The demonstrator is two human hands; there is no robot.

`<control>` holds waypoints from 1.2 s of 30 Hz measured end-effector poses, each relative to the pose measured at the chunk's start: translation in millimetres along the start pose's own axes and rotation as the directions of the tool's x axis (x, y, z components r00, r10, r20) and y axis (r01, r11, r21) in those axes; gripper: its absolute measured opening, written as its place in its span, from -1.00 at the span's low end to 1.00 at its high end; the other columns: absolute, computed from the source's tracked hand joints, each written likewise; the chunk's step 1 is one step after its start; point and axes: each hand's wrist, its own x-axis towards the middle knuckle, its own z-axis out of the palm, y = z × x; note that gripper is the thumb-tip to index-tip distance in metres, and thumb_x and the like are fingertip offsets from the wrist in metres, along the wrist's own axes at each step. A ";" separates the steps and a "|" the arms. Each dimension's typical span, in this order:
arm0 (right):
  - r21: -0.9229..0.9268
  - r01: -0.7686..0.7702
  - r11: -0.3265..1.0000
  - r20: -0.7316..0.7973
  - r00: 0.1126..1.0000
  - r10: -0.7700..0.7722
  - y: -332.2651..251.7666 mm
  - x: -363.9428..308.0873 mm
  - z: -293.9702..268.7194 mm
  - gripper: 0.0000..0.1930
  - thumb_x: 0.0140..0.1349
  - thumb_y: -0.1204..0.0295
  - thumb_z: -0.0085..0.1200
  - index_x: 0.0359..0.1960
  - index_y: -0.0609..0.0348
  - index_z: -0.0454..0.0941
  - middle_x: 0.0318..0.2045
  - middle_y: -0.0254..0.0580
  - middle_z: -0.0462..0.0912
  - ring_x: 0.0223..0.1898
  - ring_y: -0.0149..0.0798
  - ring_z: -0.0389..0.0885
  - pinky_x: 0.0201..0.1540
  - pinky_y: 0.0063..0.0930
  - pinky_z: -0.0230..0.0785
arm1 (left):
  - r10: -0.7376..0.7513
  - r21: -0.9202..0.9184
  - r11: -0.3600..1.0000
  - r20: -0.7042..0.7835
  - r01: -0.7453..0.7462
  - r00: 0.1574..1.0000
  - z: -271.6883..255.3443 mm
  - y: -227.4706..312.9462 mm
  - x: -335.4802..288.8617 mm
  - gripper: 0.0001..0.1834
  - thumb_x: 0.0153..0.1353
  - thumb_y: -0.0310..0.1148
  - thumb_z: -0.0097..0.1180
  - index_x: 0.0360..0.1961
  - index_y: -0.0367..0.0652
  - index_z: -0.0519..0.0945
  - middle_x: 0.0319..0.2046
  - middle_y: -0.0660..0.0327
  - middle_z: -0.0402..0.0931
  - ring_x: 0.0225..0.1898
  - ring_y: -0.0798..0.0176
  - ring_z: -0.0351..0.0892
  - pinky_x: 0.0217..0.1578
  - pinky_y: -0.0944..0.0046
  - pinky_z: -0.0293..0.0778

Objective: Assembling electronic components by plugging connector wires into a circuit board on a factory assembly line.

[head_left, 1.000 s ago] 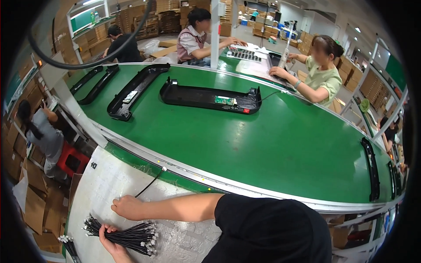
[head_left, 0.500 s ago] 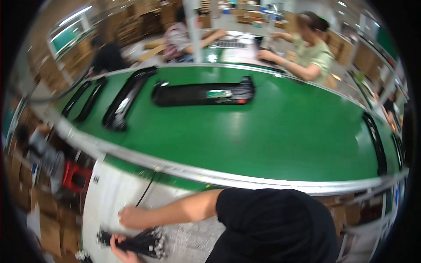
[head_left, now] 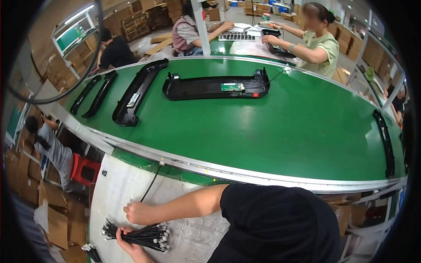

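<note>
Two hands at one bundle of short black cables with white connectors, lying on the white bench top. Left hand cups it from beneath, steadying; right hand pinches a single black lead, apparently separating it. Beyond: green conveyor belt carrying long black plastic housings.

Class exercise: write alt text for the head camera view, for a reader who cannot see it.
A person's two hands, left hand and right hand, touch a bundle of black cables on a white worktable. Beyond it, a green conveyor belt carries long black plastic housings, with other workers seated nearby.
</note>
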 end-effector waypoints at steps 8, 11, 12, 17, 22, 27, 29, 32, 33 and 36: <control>-0.279 -0.106 0.954 0.088 0.987 0.135 48.0 45.0 -92.1 -0.95 -0.10 0.44 -0.01 -0.58 0.11 0.47 -0.58 -0.28 0.49 -0.53 -0.26 0.48 -0.55 -0.34 0.35 | -0.029 0.009 1.000 -0.041 0.030 0.999 0.6 -1.8 3.0 -0.92 0.05 -0.48 0.04 -0.49 -0.19 0.39 -0.57 0.29 0.36 -0.54 0.42 0.32 -0.45 0.41 0.34; -0.290 -0.302 0.908 -0.671 0.741 0.032 59.5 75.1 -254.3 -0.85 -0.14 0.46 -0.02 -0.45 0.12 0.47 -0.64 -0.24 0.41 -0.60 -0.27 0.43 -0.64 -0.44 0.27 | 0.012 0.070 0.998 -0.068 -0.007 0.998 -1.6 -1.5 2.1 -0.91 0.05 -0.47 0.02 -0.50 -0.19 0.37 -0.58 0.29 0.34 -0.54 0.42 0.32 -0.44 0.44 0.33; -0.279 -0.346 0.896 -0.841 0.539 -0.054 51.6 77.4 -304.2 -0.81 -0.21 0.44 -0.02 -0.45 0.08 0.50 -0.65 -0.27 0.40 -0.58 -0.29 0.43 -0.64 -0.49 0.26 | -0.009 0.088 0.996 -0.029 0.011 1.000 1.9 -3.3 -1.2 -0.91 0.06 -0.46 0.02 -0.50 -0.18 0.37 -0.58 0.29 0.34 -0.53 0.42 0.32 -0.45 0.44 0.33; -0.546 -0.121 0.829 -0.702 0.605 -0.374 125.4 117.9 -299.4 -0.87 -0.19 0.53 -0.03 -0.52 0.07 0.44 -0.70 -0.33 0.30 -0.68 -0.35 0.33 -0.74 -0.47 0.13 | 0.084 0.089 0.994 -0.213 -0.066 0.973 -5.4 5.6 -9.8 -0.90 0.12 -0.39 -0.06 -0.51 -0.14 0.38 -0.64 0.34 0.29 -0.64 0.45 0.24 -0.60 0.47 0.27; -0.579 0.039 0.814 -0.151 0.976 -0.154 187.1 100.5 -243.9 -0.92 -0.19 0.46 -0.03 -0.60 0.16 0.43 -0.60 -0.27 0.47 -0.52 -0.20 0.53 -0.56 -0.42 0.39 | -0.037 0.152 0.986 -0.196 0.068 0.980 38.6 -4.2 -29.4 -0.85 0.00 -0.42 -0.02 -0.66 -0.12 0.36 -0.70 0.27 0.31 -0.58 0.30 0.33 -0.46 0.34 0.32; -0.598 -0.235 0.766 0.200 0.882 0.426 247.5 98.9 -148.3 -0.90 -0.17 0.45 0.01 -0.60 0.09 0.58 -0.52 -0.13 0.60 -0.44 -0.15 0.60 -0.42 -0.35 0.43 | -0.038 0.129 0.990 -0.192 0.064 0.981 24.6 -3.1 -19.1 -0.87 0.04 -0.41 -0.04 -0.61 -0.14 0.36 -0.67 0.28 0.32 -0.56 0.31 0.33 -0.44 0.32 0.32; -0.603 -0.266 0.753 0.276 0.816 0.509 260.5 103.6 -109.5 -0.88 -0.12 0.42 0.01 -0.57 0.07 0.61 -0.49 -0.15 0.62 -0.40 -0.18 0.61 -0.39 -0.36 0.43 | -0.051 0.089 0.993 -0.241 0.074 0.969 28.4 0.0 -25.5 -0.89 0.04 -0.41 -0.04 -0.58 -0.15 0.36 -0.67 0.28 0.31 -0.56 0.31 0.33 -0.43 0.33 0.32; -0.599 -0.375 0.707 0.246 0.754 0.609 290.1 107.6 -67.2 -0.86 -0.11 0.37 0.04 -0.51 0.03 0.63 -0.45 -0.20 0.63 -0.34 -0.19 0.61 -0.34 -0.35 0.42 | -0.089 0.037 0.994 -0.286 0.104 0.954 21.5 3.2 -21.3 -0.90 0.05 -0.40 -0.03 -0.53 -0.16 0.37 -0.64 0.27 0.32 -0.54 0.33 0.33 -0.42 0.32 0.33; -0.585 -0.425 0.690 0.206 0.746 0.634 300.0 108.1 -54.9 -0.85 -0.08 0.32 0.05 -0.50 0.02 0.63 -0.45 -0.21 0.63 -0.34 -0.20 0.61 -0.34 -0.36 0.42 | -0.089 0.042 0.994 -0.279 0.105 0.956 27.6 1.5 -21.6 -0.89 0.05 -0.40 -0.02 -0.55 -0.16 0.36 -0.64 0.27 0.32 -0.55 0.33 0.32 -0.42 0.33 0.32; -0.515 -0.515 0.685 0.212 0.698 0.684 297.8 112.1 -18.7 -0.78 -0.05 0.18 0.08 -0.48 0.00 0.63 -0.44 -0.23 0.63 -0.32 -0.23 0.60 -0.35 -0.37 0.41 | -0.150 -0.010 0.989 -0.152 0.151 0.977 -22.1 4.9 -15.7 -0.79 0.05 -0.36 0.09 -0.37 -0.25 0.40 -0.51 0.22 0.35 -0.46 0.31 0.35 -0.33 0.30 0.37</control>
